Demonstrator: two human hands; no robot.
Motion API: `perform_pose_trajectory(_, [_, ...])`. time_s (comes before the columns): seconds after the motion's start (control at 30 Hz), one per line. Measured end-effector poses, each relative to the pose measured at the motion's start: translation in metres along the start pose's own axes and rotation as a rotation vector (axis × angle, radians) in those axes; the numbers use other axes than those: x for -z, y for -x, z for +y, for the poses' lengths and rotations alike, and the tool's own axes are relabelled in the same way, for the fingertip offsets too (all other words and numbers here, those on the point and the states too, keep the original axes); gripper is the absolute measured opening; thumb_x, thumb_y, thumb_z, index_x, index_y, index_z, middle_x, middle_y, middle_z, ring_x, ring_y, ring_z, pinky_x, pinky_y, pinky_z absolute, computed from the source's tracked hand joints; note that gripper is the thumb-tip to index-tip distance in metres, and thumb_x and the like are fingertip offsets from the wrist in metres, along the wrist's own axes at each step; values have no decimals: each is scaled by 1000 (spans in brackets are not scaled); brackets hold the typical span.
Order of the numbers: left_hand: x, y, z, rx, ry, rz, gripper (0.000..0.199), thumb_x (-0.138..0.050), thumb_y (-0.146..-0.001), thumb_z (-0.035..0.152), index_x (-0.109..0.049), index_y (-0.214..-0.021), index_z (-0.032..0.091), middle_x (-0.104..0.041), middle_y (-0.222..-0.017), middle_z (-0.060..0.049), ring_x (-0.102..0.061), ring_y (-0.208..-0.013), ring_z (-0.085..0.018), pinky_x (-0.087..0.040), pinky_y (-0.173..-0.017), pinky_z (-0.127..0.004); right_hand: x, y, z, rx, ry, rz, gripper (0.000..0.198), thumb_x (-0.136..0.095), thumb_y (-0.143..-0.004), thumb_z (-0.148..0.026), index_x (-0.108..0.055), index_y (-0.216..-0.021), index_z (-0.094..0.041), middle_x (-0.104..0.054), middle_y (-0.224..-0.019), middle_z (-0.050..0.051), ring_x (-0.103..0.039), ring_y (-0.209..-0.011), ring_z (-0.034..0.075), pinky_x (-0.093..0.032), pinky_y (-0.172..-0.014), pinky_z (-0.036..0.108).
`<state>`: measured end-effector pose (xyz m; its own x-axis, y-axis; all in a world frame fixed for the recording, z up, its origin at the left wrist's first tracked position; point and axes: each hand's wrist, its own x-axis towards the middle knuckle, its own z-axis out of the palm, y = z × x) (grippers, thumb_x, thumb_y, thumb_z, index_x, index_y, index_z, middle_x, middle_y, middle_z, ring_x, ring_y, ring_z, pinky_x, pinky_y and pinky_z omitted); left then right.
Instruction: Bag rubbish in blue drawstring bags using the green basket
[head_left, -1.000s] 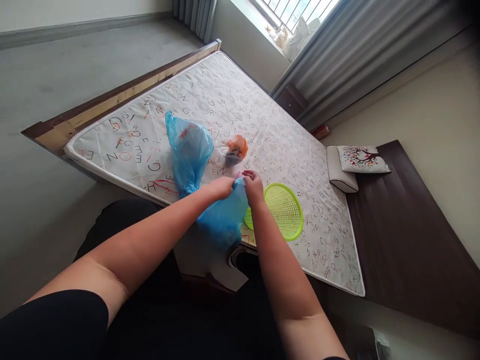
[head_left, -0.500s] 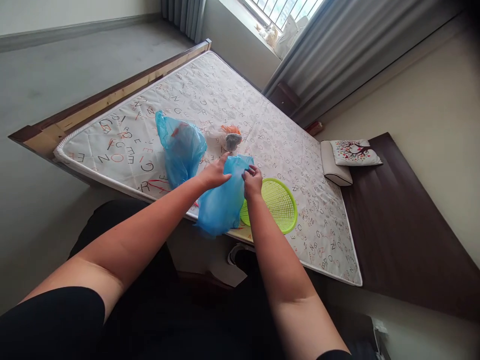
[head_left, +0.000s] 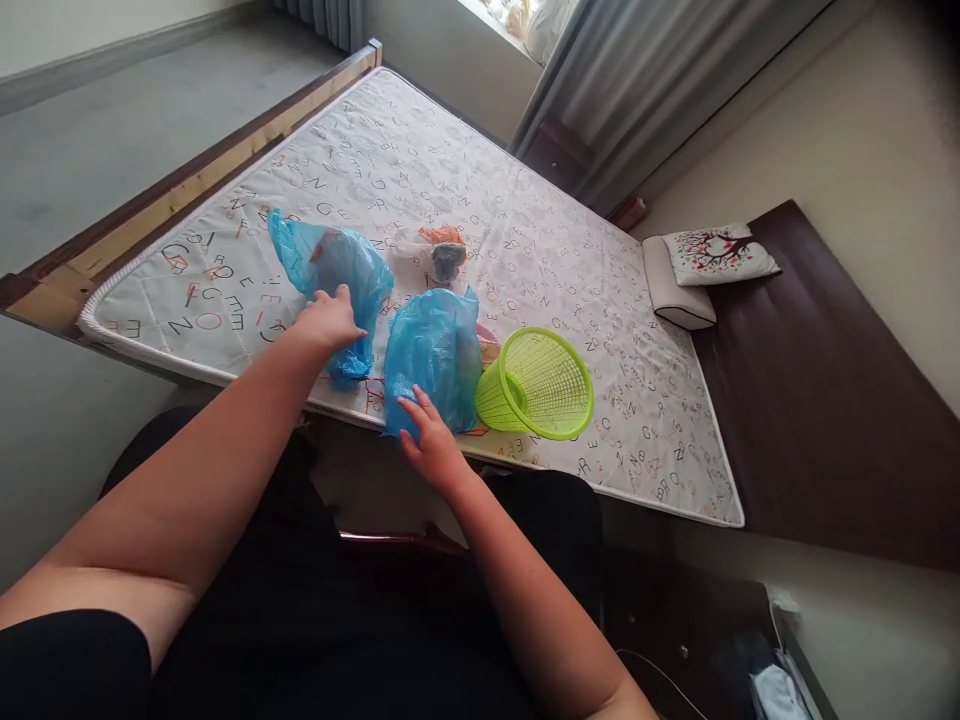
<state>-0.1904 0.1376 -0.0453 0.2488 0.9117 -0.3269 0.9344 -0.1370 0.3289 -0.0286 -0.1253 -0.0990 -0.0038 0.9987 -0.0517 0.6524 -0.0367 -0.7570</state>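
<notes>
Two blue plastic bags lie near the front edge of the mattress (head_left: 630, 410). My left hand (head_left: 330, 322), fingers spread, is over the lower part of the left blue plastic bag (head_left: 352, 262); something reddish shows through that bag. Against the near side of the right blue plastic bag (head_left: 437, 345) is my right hand (head_left: 433, 440), its fingers apart and not wrapped round it. Whether either hand presses on its bag is hard to see. A lime-green mesh basket (head_left: 553, 385) lies tipped on its side, just right of the right bag, with its mouth facing right.
Behind the bags lies a small bundle (head_left: 448, 258), grey and orange, with clear plastic beside it. A pillow with a tree print (head_left: 720, 255) rests by the dark headboard (head_left: 817, 370). A wooden bed rail (head_left: 187, 185) runs along the left.
My right hand has let go of the right bag, which now rests on the mattress. My left hand has moved left to the other bag. The view has shifted slightly.
</notes>
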Motion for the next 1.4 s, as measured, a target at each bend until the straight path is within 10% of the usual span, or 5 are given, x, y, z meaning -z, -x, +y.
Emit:
perform_pose_trajectory(0.23, [-11, 20, -9, -59, -197, -317, 80, -94, -76, 51, -68, -143, 17, -74, -136, -26, -74, -121, -49, -58, -95, -48, 15, -14, 25, -6, -93, -78, 43, -61, -104, -18, -72, -146, -18, -71, -152, 15, -68, -145, 29, -52, -129, 51])
perform_pose_trajectory(0.43, [-38, 48, 0, -75, -306, -314, 97, -90, -81, 51, -52, -166, 27, -57, -155, -29, -72, -125, -52, -58, -100, -55, 27, -34, 23, 24, -72, -192, 37, -58, -107, -21, -75, -140, -18, -78, -140, 14, -76, -128, 32, -62, -113, 52])
perform_pose_trajectory(0.83, [-62, 9, -17, -71, -421, -379, 46, -74, -85, 46, -80, -122, 20, -78, -126, -25, -73, -116, -48, -56, -89, -48, 40, -50, 14, 27, -54, -336, 32, -56, -111, -17, -75, -137, -15, -80, -138, 13, -75, -124, 26, -58, -109, 40])
perform_pose_trajectory(1.13, [-2, 23, 8, -159, 16, -32, 45, -67, -95, 49, -77, -129, 20, -82, -110, -9, -73, -98, -27, -53, -90, -36, 52, -63, 28, -7, -303, 51, 23, -60, -108, -19, -78, -122, -19, -81, -125, 8, -74, -110, 18, -57, -103, 33])
perform_pose_trajectory(1.4, [-31, 30, 39, -394, 523, -97, 48, -83, -86, 63, -77, -110, 22, -80, -99, -7, -73, -89, -23, -59, -82, -37, 67, -68, 28, -71, -527, 304, 22, -68, -105, -41, -80, -108, -23, -83, -112, 4, -74, -100, 19, -61, -100, 37])
